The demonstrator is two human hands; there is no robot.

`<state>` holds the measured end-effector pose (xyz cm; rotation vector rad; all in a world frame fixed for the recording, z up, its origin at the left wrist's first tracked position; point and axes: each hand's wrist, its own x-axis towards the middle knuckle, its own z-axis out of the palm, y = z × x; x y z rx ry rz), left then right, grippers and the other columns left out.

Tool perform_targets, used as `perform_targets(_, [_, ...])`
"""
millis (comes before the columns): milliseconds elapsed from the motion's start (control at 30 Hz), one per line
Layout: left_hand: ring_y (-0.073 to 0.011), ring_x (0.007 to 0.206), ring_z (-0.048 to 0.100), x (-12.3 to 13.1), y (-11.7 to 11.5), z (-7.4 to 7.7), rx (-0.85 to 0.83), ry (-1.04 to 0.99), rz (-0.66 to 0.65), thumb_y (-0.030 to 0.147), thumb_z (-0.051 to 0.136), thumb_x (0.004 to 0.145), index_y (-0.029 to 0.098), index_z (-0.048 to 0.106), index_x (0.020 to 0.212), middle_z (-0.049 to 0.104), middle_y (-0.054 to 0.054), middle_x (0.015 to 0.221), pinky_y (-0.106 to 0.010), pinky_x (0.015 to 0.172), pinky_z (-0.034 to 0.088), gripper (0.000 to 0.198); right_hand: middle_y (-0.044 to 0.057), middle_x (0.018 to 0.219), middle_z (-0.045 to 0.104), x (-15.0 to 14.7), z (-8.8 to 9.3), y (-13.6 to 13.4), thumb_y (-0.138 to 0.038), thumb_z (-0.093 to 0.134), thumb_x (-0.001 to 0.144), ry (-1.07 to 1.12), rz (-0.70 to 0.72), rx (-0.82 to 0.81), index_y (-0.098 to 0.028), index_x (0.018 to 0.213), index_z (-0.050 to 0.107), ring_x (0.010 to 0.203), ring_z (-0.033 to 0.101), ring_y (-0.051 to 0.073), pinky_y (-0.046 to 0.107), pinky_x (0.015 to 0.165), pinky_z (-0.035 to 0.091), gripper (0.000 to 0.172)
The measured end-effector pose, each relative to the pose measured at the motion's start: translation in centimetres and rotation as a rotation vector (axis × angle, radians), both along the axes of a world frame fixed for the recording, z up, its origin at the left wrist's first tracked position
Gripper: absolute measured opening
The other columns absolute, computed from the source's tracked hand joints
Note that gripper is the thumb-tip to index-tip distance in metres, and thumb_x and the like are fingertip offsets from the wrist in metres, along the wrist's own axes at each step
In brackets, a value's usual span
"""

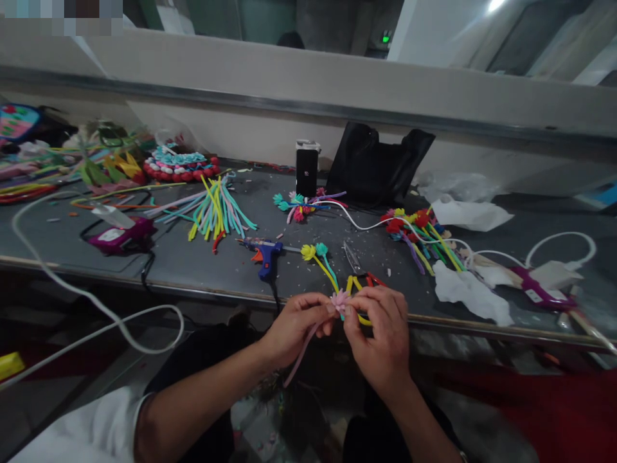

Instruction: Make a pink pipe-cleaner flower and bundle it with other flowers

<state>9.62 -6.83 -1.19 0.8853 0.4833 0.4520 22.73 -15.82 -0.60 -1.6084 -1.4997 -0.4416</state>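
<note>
1. Between left hand point(299, 320) and right hand point(382, 329), touching both: pink flower point(340, 299), neither hand nearer
2. Its stem point(303, 354) slants down leftward
3. Both hands pinch the flower from opposite sides

pink flwr point(340, 299) | petals spread | pink stem point(301, 354) curved, hangs dn-left | btwn L grip point(297, 321) & R grip point(380, 326)
</note>
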Motion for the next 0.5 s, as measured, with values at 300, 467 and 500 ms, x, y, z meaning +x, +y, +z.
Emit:
perform_targets(300, [-0.0049,0.046,0.038,0.00,0.03,0.03,0.013,-0.002,-0.050,0.034,0.072,0.077,0.014,0.062,0.075,0.051,0.004,0.054,-0.020,0.047,0.028,0.022,0.004,0.089,0.060,0.20,0.30,0.05,-0.012,0.058,0.083,0.085,0.062,-0.014,-0.021,0.086,0.059,0.092,0.053,0.021,0.043,0.085,0.045,0.010])
perform_targets(467, [-0.0030,0.043,0.022,-0.25,-0.04,0.35,0.023,0.032,-0.082,0.040,0.075,0.074,0.017,0.056,0.080,0.039,0.009,0.054,-0.019,0.041,0.011,0.030,0.004,0.088,0.060,0.28,0.25,-0.15,-0.012,0.059,0.083,0.127,0.064,0.023,-0.021,0.086,0.058,0.089,0.054,0.021,0.041,0.082,0.046,0.010])
perform_targets(500, [-0.0031,0.044,0.021,-0.26,-0.03,0.29,0.041,0.035,-0.078,0.040,0.075,0.074,0.017,0.055,0.080,0.038,0.009,0.053,-0.020,0.041,0.011,0.031,0.004,0.088,0.060,0.27,0.24,-0.19,-0.012,0.059,0.083,0.137,0.064,0.022,-0.021,0.086,0.058,0.089,0.055,0.020,0.041,0.081,0.046,0.009])
